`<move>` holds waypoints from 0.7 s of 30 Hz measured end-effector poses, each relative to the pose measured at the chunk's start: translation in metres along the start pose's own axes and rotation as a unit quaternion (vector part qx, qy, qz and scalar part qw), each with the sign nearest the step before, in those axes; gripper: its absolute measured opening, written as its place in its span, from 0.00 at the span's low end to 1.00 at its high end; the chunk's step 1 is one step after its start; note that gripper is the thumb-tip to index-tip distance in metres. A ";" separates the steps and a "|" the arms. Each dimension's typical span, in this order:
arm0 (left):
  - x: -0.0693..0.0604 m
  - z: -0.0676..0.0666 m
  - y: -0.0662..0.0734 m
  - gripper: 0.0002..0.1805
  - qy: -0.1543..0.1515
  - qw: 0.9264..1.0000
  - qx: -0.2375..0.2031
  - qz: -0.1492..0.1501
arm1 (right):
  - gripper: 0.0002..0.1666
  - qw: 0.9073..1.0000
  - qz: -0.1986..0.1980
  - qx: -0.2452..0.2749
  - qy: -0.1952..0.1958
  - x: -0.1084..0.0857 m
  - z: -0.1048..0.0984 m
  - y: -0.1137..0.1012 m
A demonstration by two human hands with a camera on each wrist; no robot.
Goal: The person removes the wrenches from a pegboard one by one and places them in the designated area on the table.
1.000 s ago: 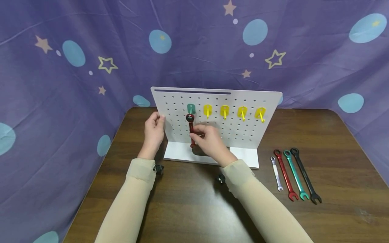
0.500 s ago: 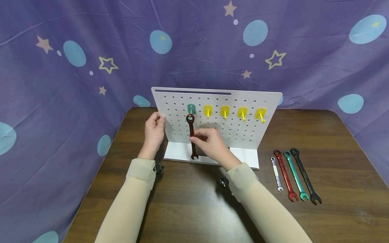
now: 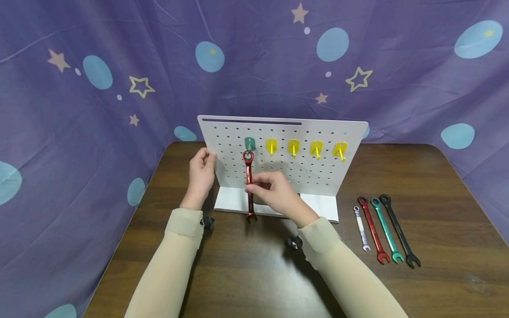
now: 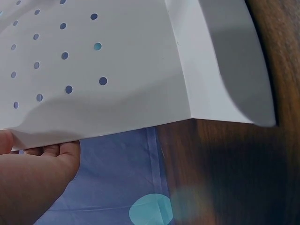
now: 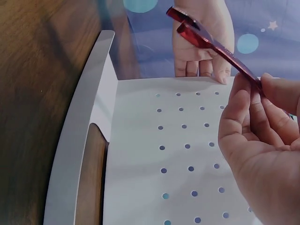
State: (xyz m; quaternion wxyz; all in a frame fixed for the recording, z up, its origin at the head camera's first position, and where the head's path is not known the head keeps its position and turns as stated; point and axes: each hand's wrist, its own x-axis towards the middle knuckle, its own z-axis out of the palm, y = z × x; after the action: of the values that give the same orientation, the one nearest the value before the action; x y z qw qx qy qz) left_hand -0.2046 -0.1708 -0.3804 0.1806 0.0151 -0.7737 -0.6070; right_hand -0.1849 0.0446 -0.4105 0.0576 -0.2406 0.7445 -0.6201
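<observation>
My left hand (image 3: 201, 173) grips the left edge of a white pegboard (image 3: 234, 170); in the left wrist view its curled fingers (image 4: 69, 157) go behind that edge. My right hand (image 3: 278, 192) pinches a red combination wrench (image 3: 248, 172) midway along its shaft, between thumb and fingers. The wrench's ring end is up at the tip of a green hook (image 3: 249, 143) on the board; whether the tip passes through the ring I cannot tell. Its open end points down toward me, over the front of the board's base. In the right wrist view the wrench (image 5: 225, 52) slants away from the board.
Several yellow hooks (image 3: 294, 146) line the board right of the green one. On the brown table (image 3: 246, 274), to the right, lie a small silver wrench (image 3: 361, 229), a red wrench (image 3: 373, 229), a green wrench (image 3: 387, 230) and a black wrench (image 3: 399, 230). A purple curtain (image 3: 254, 79) hangs behind.
The wrench's open end has swung down and out toward me, while its ring end stays near the green hook. My right hand has dropped slightly with it. My left hand keeps its place.
</observation>
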 end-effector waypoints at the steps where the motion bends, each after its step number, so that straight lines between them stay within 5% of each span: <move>1: 0.000 0.000 0.000 0.10 0.000 1.000 0.000 0.001 | 0.05 1.000 0.000 0.005 -0.001 -0.001 0.000 -0.001; 21: 0.001 0.000 -0.002 0.09 -0.001 1.000 -0.008 0.004 | 0.06 0.999 -0.023 0.043 0.012 -0.002 -0.003 -0.005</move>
State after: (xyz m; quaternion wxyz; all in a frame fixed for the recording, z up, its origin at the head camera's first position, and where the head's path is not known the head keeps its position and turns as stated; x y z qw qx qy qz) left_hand -0.2063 -0.1716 -0.3821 0.1822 0.0104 -0.7693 -0.6122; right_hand -0.1829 0.0471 -0.4052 0.0448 -0.2475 0.7123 -0.6553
